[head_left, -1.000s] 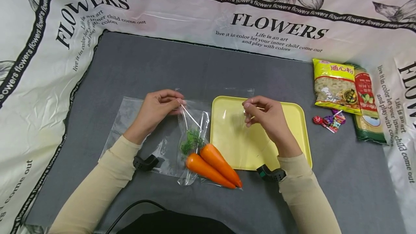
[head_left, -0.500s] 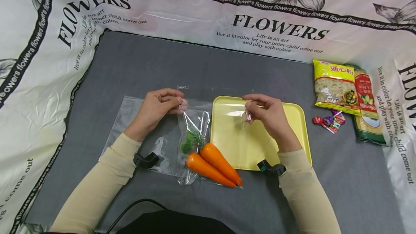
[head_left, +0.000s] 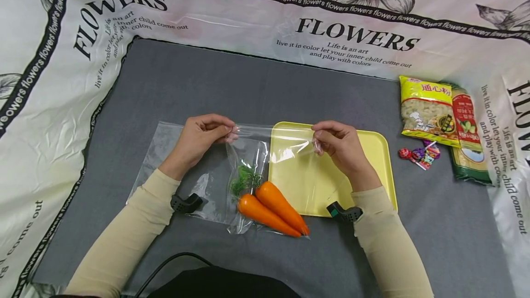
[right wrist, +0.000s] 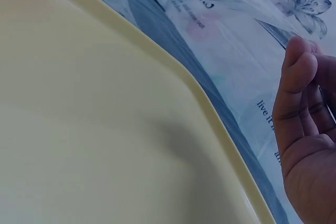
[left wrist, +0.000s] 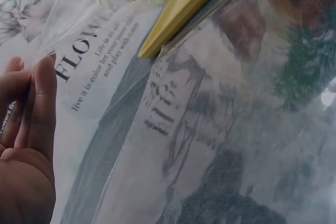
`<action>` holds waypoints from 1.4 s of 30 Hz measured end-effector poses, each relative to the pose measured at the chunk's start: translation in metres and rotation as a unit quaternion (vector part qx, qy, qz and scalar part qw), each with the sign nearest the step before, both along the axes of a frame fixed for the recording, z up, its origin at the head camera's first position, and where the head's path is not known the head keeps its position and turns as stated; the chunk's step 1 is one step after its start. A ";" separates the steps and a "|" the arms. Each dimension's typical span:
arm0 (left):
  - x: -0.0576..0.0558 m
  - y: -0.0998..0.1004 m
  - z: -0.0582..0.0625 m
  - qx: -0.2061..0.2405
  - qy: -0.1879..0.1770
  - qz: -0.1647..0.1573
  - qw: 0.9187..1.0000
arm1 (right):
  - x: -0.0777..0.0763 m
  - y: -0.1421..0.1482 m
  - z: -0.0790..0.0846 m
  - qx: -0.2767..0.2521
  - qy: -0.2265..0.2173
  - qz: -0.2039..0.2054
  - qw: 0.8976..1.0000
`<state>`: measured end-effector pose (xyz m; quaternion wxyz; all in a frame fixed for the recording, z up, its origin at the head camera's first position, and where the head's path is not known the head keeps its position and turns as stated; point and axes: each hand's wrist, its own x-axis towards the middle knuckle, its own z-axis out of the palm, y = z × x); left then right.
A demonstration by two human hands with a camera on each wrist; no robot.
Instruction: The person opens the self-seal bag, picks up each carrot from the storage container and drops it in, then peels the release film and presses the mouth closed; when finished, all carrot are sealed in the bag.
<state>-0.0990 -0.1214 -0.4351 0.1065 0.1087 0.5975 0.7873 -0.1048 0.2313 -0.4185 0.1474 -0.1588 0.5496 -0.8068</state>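
Two orange carrots (head_left: 281, 203) with feathery green tops (head_left: 244, 179) lie side by side in a clear plastic bag (head_left: 256, 151), tips toward the person. My left hand (head_left: 204, 139) pinches the bag's far left corner between thumb and fingers. At the far right corner, my right hand (head_left: 341, 148) does the same, above the yellow tray (head_left: 331, 183). The bag's top edge is stretched between both hands. In the left wrist view, the clear film spreads beside my left hand (left wrist: 31, 124). Thumb and fingertips of my right hand (right wrist: 310, 124) meet on the film in the right wrist view.
A second clear bag (head_left: 151, 155) lies flat on the grey cloth (head_left: 215, 77) under the left forearm. At the right are a yellow macaroni packet (head_left: 428, 109), a red and green packet (head_left: 468, 118) and wrapped candies (head_left: 422, 153). A black cable (head_left: 165, 263) runs near the person.
The bag's top edge has come down toward the person and now looks taut between the hands. Both hands have hardly moved; the carrots stay in place.
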 end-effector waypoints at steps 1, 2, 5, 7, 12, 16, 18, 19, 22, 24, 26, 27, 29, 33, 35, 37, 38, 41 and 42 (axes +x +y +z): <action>0.000 0.000 0.000 -0.003 0.003 -0.003 1.000 | 0.000 0.000 -0.001 0.000 0.002 0.000 1.000; 0.000 -0.001 0.000 -0.006 0.006 -0.006 1.000 | 0.000 0.000 -0.001 0.000 0.004 0.001 1.000; 0.000 -0.002 0.000 -0.013 0.011 -0.012 1.000 | 0.000 0.001 -0.002 0.001 0.010 0.002 1.000; 0.000 -0.002 0.001 -0.016 0.010 -0.016 1.000 | 0.000 0.001 -0.003 0.002 0.012 0.004 1.000; 0.000 -0.002 0.003 -0.022 0.001 -0.023 1.000 | 0.000 0.002 -0.005 0.004 0.014 0.003 1.000; 0.001 -0.003 0.005 -0.039 0.004 -0.022 0.999 | 0.000 0.002 -0.006 0.003 0.022 0.001 1.000; 0.001 -0.003 0.005 -0.051 0.009 -0.020 0.998 | 0.000 0.002 -0.005 0.006 0.030 0.000 1.000; 0.001 -0.003 0.005 -0.054 0.010 -0.018 0.998 | 0.000 0.002 -0.005 0.007 0.034 0.001 0.999; 0.002 -0.003 0.006 -0.067 0.008 -0.012 0.998 | 0.000 0.002 -0.005 0.009 0.045 0.004 0.999; 0.003 -0.003 0.007 -0.069 0.001 -0.009 0.998 | 0.001 0.002 -0.004 0.012 0.051 0.005 0.999; 0.004 -0.003 0.008 -0.066 -0.006 -0.009 0.998 | 0.001 0.001 -0.004 0.021 0.056 0.002 0.998; 0.004 -0.003 0.009 -0.064 -0.008 -0.009 0.998 | 0.001 0.001 -0.003 0.029 0.058 -0.003 0.998; 0.004 -0.002 0.009 -0.058 -0.010 -0.011 0.998 | 0.001 0.001 -0.002 0.048 0.060 -0.016 0.997; 0.004 -0.001 0.008 -0.072 -0.010 -0.007 0.997 | 0.002 0.001 -0.002 0.097 0.056 -0.042 0.993; 0.005 -0.001 0.007 -0.089 -0.012 0.001 0.996 | 0.002 0.000 -0.001 0.115 0.047 -0.049 0.991; 0.006 -0.001 0.009 -0.107 -0.014 0.010 0.994 | 0.002 0.000 0.000 0.133 0.036 -0.053 0.989; 0.007 -0.001 0.010 -0.114 -0.015 0.014 0.993 | 0.002 0.000 0.001 0.143 0.032 -0.055 0.988; 0.009 0.000 0.018 -0.131 -0.012 0.021 0.991 | 0.002 -0.002 0.002 0.176 0.020 -0.064 0.982; 0.011 0.001 0.022 -0.135 -0.010 0.023 0.990 | 0.002 -0.003 0.002 0.184 0.017 -0.065 0.981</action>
